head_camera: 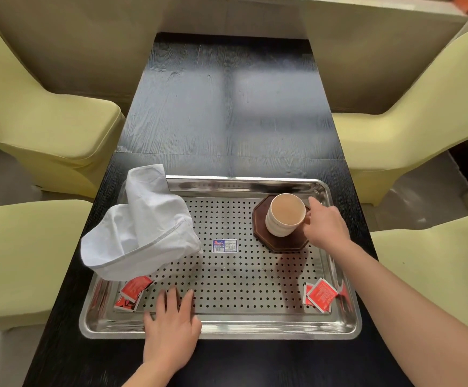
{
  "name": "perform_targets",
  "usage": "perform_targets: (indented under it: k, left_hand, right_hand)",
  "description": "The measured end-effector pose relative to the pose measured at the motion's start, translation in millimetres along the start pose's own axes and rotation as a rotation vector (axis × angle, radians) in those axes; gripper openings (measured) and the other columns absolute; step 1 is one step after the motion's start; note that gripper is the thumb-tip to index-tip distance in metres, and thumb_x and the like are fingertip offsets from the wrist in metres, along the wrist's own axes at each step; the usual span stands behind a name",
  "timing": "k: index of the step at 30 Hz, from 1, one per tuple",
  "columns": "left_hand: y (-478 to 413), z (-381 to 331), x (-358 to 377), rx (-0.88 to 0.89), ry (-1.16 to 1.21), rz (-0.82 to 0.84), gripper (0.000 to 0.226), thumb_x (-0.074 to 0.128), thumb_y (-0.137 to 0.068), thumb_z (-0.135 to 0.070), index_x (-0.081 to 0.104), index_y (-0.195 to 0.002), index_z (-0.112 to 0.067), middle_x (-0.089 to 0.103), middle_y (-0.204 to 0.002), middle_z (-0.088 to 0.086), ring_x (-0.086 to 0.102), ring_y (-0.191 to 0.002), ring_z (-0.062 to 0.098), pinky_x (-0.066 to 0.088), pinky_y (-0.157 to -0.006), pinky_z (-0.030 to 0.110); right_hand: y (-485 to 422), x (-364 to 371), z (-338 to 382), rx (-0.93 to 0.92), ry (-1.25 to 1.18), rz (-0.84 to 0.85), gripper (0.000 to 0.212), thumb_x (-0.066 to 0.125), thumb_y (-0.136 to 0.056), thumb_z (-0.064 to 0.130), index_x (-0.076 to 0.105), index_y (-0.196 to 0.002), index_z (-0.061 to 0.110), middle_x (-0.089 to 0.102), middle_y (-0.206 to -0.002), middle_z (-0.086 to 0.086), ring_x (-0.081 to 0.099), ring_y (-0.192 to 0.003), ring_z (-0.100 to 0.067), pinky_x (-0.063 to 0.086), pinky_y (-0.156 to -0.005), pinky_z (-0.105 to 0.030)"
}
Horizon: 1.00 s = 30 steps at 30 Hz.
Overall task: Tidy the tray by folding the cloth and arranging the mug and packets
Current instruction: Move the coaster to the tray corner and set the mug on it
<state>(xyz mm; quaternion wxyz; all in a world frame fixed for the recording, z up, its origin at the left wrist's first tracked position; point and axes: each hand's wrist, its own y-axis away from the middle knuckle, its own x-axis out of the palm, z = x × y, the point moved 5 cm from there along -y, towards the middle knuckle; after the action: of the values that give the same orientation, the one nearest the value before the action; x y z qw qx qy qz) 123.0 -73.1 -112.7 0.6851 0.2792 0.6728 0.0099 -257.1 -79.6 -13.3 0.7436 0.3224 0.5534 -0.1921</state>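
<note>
The right hand has the upright mug in its grip.

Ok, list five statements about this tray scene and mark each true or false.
The mug stands on an octagonal coaster. True.
The cloth is neatly folded. False: it lies crumpled over the far left corner of the tray.
The right hand holds the mug. True.
All red packets sit in one pile. False: near-left packets and near-right packets lie apart.
The left hand holds a packet. False: it rests flat on the tray's near rim.
</note>
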Motion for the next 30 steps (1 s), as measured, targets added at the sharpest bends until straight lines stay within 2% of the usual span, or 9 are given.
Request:
perform_targets:
  k: [3, 6, 10, 15, 19, 24, 30]
  left_hand:
    - [-0.8, -0.7, 1.3, 0.0, 0.014, -0.006, 0.061, 0.043, -0.083, -0.04, 0.05, -0.142, -0.026, 0.047, -0.148, 0.012, 0.039, -0.139, 0.034, 0.04, -0.1, 0.06]
    - [-2.7, -0.6, 3.0, 0.001, 0.031, -0.006, 0.062, 0.039, -0.086, -0.041, 0.042, -0.147, -0.028, 0.04, -0.153, 0.01, 0.03, -0.144, 0.032, 0.035, -0.105, 0.059]
    - [-3.5, 0.2, 7.4, 0.003, 0.052, 0.01, 0.062, 0.036, -0.091, -0.043, 0.03, -0.151, -0.031, 0.029, -0.159, 0.007, 0.019, -0.148, 0.029, 0.028, -0.111, 0.057]
    - [-3.3, 1.3, 8.2, -0.001, 0.069, 0.021, 0.062, 0.034, -0.091, -0.044, 0.028, -0.151, -0.032, 0.026, -0.16, 0.007, 0.016, -0.149, 0.029, 0.025, -0.112, 0.057]
    - [-3.0, 1.4, 6.7, -0.007, 0.067, 0.027, 0.062, 0.035, -0.09, -0.044, 0.03, -0.151, -0.032, 0.028, -0.159, 0.007, 0.018, -0.148, 0.029, 0.027, -0.112, 0.057]
    - [-3.0, 2.0, 6.9, -0.004, 0.068, 0.048, 0.061, 0.032, -0.091, -0.044, 0.025, -0.151, -0.033, 0.024, -0.16, 0.006, 0.014, -0.148, 0.028, 0.026, -0.112, 0.056]
    - [-3.6, 1.2, 2.4, -0.004, 0.094, 0.082, 0.061, 0.032, -0.092, -0.045, 0.021, -0.151, -0.034, 0.019, -0.16, 0.004, 0.009, -0.148, 0.026, 0.024, -0.113, 0.054]
  right_hand:
    - [5.8, 5.5, -10.5, 0.028, -0.105, -0.024, 0.022, 0.065, -0.091, 0.019, 0.07, -0.113, 0.02, 0.074, -0.105, -0.005, 0.063, -0.103, -0.029, 0.049, -0.08, -0.036]
    - [13.7, 7.4, -13.5, 0.043, -0.217, -0.063, 0.015, 0.069, -0.09, 0.027, 0.078, -0.1, 0.021, 0.076, -0.094, -0.003, 0.067, -0.091, -0.026, 0.053, -0.08, -0.036]
    - [19.2, 10.3, -12.2, 0.081, -0.32, -0.115, 0.013, 0.074, -0.086, 0.031, 0.077, -0.089, 0.019, 0.072, -0.081, 0.001, 0.066, -0.082, -0.022, 0.047, -0.069, -0.031]
    - [19.9, 11.6, -8.5, 0.097, -0.363, -0.122, 0.016, 0.076, -0.085, 0.032, 0.075, -0.092, 0.018, 0.065, -0.079, 0.004, 0.063, -0.081, -0.019, 0.043, -0.069, -0.029]
    - [21.0, 9.2, -10.4, 0.1, -0.369, -0.126, 0.02, 0.077, -0.084, 0.033, 0.075, -0.097, 0.018, 0.072, -0.088, 0.001, 0.064, -0.084, -0.018, 0.046, -0.071, -0.029]
    - [22.2, 8.9, -9.5, 0.087, -0.387, -0.09, 0.033, 0.079, -0.083, 0.037, 0.072, -0.109, 0.018, 0.073, -0.102, 0.0, 0.067, -0.097, -0.021, 0.055, -0.083, -0.036]
    - [30.9, 6.6, -12.5, 0.071, -0.431, -0.126, 0.038, 0.08, -0.082, 0.029, 0.068, -0.116, 0.019, 0.072, -0.101, 0.003, 0.065, -0.093, -0.016, 0.049, -0.079, -0.03]
